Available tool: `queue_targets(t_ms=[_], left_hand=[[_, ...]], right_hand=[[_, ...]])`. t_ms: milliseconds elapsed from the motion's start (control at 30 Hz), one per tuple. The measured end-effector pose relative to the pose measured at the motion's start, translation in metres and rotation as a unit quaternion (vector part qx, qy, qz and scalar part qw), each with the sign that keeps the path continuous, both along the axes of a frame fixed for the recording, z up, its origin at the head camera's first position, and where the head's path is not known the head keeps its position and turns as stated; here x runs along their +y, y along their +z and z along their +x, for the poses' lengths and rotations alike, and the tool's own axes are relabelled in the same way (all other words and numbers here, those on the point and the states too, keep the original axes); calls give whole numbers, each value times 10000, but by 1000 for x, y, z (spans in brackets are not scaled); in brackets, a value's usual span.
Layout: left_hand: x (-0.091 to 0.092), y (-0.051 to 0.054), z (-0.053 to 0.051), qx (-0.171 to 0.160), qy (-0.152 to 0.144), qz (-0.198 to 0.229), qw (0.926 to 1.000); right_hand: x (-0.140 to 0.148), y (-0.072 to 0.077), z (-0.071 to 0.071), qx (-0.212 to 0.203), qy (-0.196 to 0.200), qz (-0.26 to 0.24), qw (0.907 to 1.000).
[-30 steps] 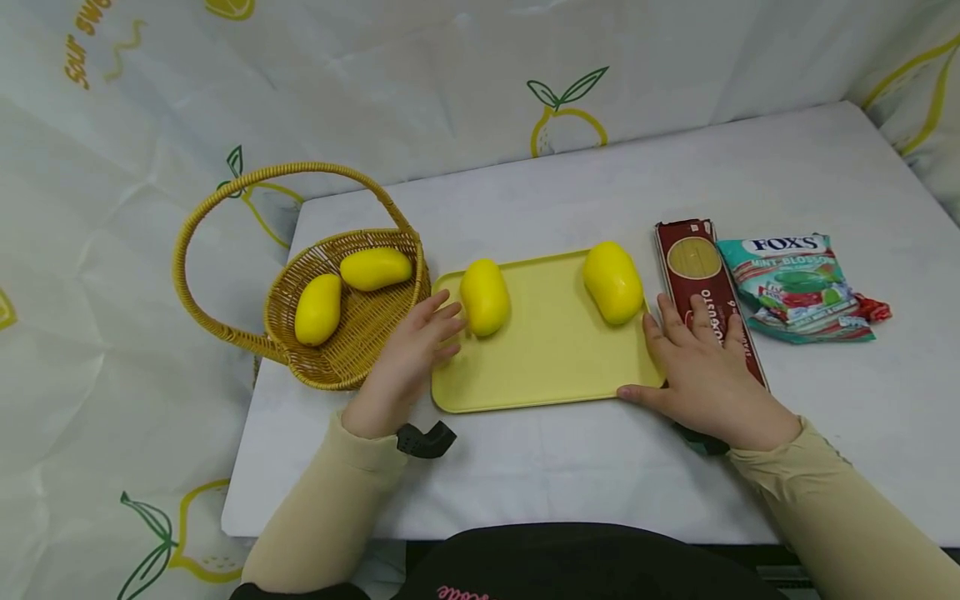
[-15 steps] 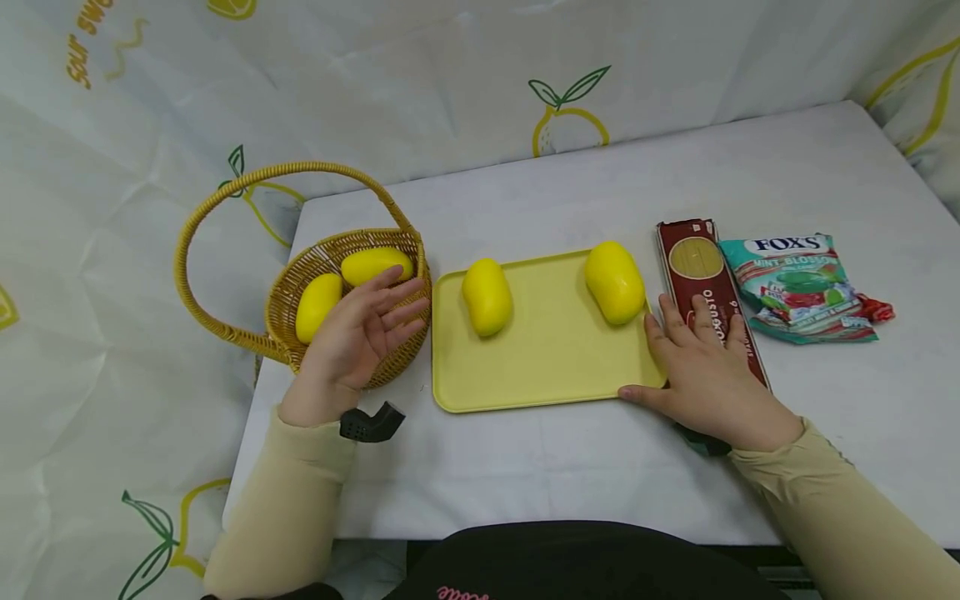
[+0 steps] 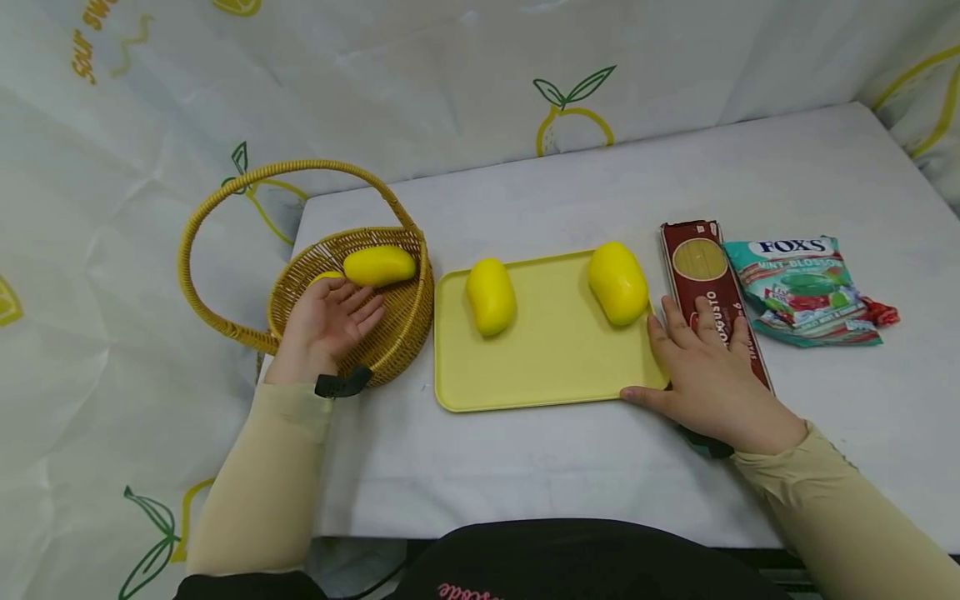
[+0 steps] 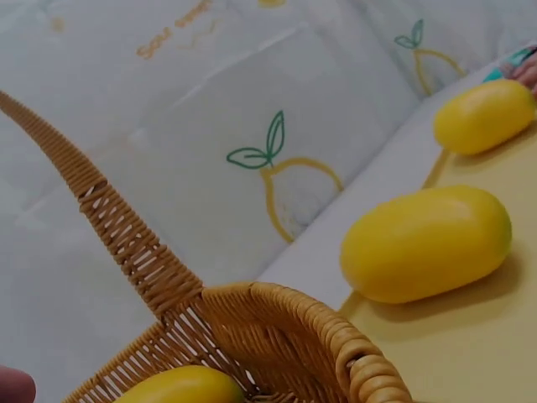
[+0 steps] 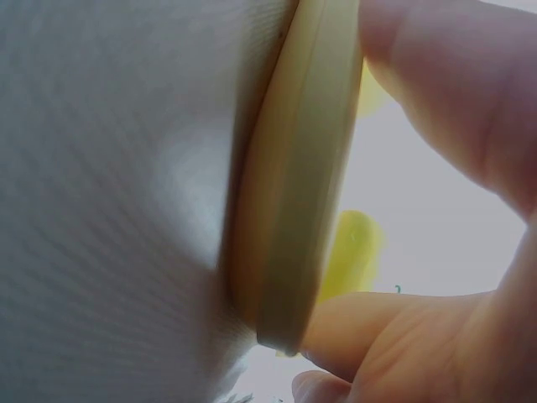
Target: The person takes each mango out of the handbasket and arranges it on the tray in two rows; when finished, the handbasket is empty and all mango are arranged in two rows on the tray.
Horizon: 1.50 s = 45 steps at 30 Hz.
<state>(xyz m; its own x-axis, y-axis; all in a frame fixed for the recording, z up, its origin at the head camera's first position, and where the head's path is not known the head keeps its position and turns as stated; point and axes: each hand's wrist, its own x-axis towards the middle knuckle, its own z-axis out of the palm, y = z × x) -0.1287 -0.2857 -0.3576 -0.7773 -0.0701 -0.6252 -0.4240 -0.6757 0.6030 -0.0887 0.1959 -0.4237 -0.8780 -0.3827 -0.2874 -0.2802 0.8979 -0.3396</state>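
Observation:
My left hand (image 3: 324,329) is over the near left part of a wicker basket (image 3: 408,337), fingers loosely bent and the palm bare. It hides most of one yellow mango (image 3: 327,276) in the basket; whether it touches that mango I cannot tell. A second mango (image 3: 380,266) lies beyond the fingertips. To the right, a yellow tray (image 3: 555,354) bears two mangoes, one at its left (image 3: 491,297) and one at its right (image 3: 618,283). My right hand (image 3: 708,379) lies spread at the tray's right edge, its thumb and a finger touching the rim (image 5: 315,185) in the right wrist view.
A dark red spaghetti pack (image 3: 701,260) lies partly under my right hand. Beside it sits a teal Fox's candy bag (image 3: 802,287). The basket's tall handle (image 3: 300,167) arches at the left. White cloth (image 3: 787,158) covers the table, with a lemon-print sheet (image 3: 420,92) behind.
My left hand has moved left, from beside the tray's left mango to above the basket, and now covers the basket's left mango. The right hand and tray have stayed put.

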Motion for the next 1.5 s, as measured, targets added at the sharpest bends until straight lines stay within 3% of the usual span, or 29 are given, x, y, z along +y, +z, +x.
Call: queue_targets(t_ms=[200,433,700,867,1033,1333,1500], left_hand=[[-5,-4,-10,-410,172,369,9983],[-7,-6,-18,-536,210,622,9964],[-1,0,-23,-720,-1,304,9969],[4,5,-30,-814,107,310,9961],[4,0,-37,-945,159,227,9951],[3,-7,-52,-1147,6,-511,9921],[3,-11,-57,-1139,72,-728,9908]], right_hand=[[0,0,0,-25,9,24,10000],[1,0,0,-34,-25,-3,10000],[1,0,-1,-37,-15,-21,10000],[1,0,-1,-34,-12,-22,10000],[1,-1,-1,-51,16,-39,10000],[0,-2,-1,-11,1,-40,10000],[0,-2,-1,-16,9,-30,10000]])
